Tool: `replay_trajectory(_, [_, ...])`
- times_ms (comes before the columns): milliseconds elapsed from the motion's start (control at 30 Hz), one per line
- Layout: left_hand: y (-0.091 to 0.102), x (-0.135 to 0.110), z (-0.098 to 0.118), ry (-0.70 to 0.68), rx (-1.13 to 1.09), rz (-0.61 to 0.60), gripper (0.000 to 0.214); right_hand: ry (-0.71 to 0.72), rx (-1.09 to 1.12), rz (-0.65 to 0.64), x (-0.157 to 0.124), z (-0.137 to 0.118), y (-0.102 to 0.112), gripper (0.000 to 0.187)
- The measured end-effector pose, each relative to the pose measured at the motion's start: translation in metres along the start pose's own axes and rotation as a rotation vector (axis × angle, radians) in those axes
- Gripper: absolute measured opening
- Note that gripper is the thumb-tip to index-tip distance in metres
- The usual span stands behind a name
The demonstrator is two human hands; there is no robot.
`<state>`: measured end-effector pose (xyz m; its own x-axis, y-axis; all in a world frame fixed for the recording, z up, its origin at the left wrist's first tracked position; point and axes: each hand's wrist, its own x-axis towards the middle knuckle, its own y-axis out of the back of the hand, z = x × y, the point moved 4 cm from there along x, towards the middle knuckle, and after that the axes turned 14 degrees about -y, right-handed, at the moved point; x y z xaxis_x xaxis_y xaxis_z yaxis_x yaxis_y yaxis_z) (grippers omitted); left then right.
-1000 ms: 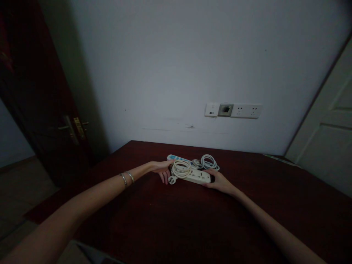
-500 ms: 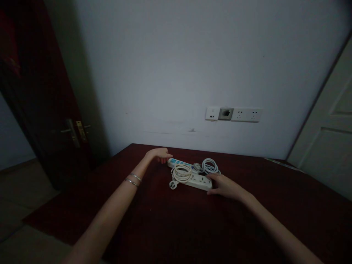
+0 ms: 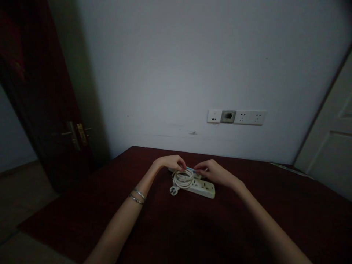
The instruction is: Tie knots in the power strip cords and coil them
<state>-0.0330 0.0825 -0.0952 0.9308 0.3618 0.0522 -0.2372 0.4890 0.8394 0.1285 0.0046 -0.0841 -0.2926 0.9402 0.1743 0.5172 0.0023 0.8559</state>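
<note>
A cream power strip [image 3: 202,187] lies on the dark red table [image 3: 176,227] with its coiled cord [image 3: 182,179] and plug [image 3: 173,190] on its left end. Behind it lies a second strip with blue labels [image 3: 189,169], mostly hidden by my hands. My left hand [image 3: 171,162], two bangles on its wrist, curls its fingers over the left end of the blue-labelled strip. My right hand [image 3: 213,171] reaches over the cream strip and closes its fingers on the right part of the blue-labelled strip. The second white cord coil is hidden behind my right hand.
Wall sockets and a switch plate [image 3: 236,117] sit on the white wall above the table's far edge. A dark wooden door with a brass handle [image 3: 72,135] stands open at the left. A white door [image 3: 332,146] is at the right.
My right hand left the near end of the cream strip and moved up to the blue-labelled strip. My left hand came in from the far left end and closed on it.
</note>
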Motion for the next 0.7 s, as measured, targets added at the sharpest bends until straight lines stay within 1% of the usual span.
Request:
replay_trajectory(133, [-0.005, -0.009, -0.013, 0.056, 0.033, -0.084, 0.036, 0.005, -0.015, 0.016, 0.019, 0.003, -0.017, 0.026])
replay_trajectory(300, [-0.016, -0.015, -0.017, 0.089, 0.083, -0.186, 0.042, 0.101, -0.044, -0.023, 0.025, 0.006, -0.042, 0.028])
replay_trajectory(367, [-0.024, -0.013, -0.015, 0.12, 0.14, -0.249, 0.04, 0.12, -0.059, -0.045, 0.025, 0.008, -0.049, 0.029])
replay_trajectory(433, [-0.033, -0.008, -0.012, 0.144, 0.234, -0.305, 0.032, 0.12, -0.07, -0.062, 0.026, 0.012, -0.053, 0.031])
replay_trajectory(467, [-0.037, -0.006, -0.011, 0.152, 0.293, -0.315, 0.027, 0.113, -0.068, -0.071, 0.027, 0.015, -0.055, 0.032])
replay_trajectory(533, [-0.044, 0.0, -0.009, 0.171, 0.422, -0.274, 0.019, 0.098, -0.062, -0.08, 0.03, 0.02, -0.059, 0.034])
replay_trajectory(600, [-0.048, 0.003, -0.008, 0.198, 0.52, -0.196, 0.018, 0.1, -0.068, -0.086, 0.031, 0.024, -0.062, 0.036])
replay_trajectory(667, [-0.049, 0.004, -0.005, 0.219, 0.564, -0.149, 0.02, 0.118, -0.08, -0.097, 0.032, 0.026, -0.064, 0.037])
replay_trajectory(700, [-0.048, 0.004, -0.004, 0.219, 0.568, -0.149, 0.02, 0.119, -0.08, -0.103, 0.032, 0.026, -0.064, 0.038])
